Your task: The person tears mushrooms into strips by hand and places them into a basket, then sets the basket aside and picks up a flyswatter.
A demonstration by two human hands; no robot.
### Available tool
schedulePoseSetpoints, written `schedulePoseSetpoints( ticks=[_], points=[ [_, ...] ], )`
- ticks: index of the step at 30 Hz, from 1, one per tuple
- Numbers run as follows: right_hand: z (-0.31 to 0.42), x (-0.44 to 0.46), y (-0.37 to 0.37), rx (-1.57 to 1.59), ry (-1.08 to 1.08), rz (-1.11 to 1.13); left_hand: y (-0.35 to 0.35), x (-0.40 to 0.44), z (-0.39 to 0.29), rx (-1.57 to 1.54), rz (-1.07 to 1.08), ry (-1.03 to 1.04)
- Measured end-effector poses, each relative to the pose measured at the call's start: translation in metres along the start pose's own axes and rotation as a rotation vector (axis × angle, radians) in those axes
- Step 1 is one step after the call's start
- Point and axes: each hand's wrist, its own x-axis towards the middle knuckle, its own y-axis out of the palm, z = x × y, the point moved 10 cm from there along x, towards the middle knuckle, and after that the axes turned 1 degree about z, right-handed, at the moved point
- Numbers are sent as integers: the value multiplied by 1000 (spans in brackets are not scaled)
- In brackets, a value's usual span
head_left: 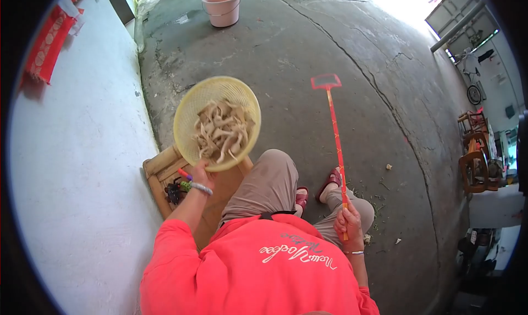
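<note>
My left hand grips the near rim of a yellow mesh basket, which is lifted over a low bamboo table. Inside the basket lies a heap of pale brown torn mushrooms. On the right, my right hand is closed around the lower handle of a red fly swatter. The swatter points away from me, its head above the concrete floor. On the table beside my left wrist sit a dark object and something green, partly hidden by my arm.
A pink bucket stands on the floor at the far side. The white wall runs close along my left. Plant scraps lie near my feet. Wooden chairs and a bicycle are at the far right.
</note>
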Motion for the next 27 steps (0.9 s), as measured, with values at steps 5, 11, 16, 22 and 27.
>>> schedulePoseSetpoints(
  ticks=[5,11,16,22,27],
  points=[
    [-2,-26,-15,-91,-51,-7,-73,-35,35,132,-219,-48],
    [-20,-48,-18,-88,-43,45,-101,-70,47,87,-278,-121],
    [-6,-65,0,-88,-57,85,-113,-72,59,111,-226,-203],
    [18,-106,0,-89,-284,9,-104,-105,35,262,-233,-181],
    [21,-110,-49,-326,-182,-283,-151,-84,16,651,-407,85]
  ],
)
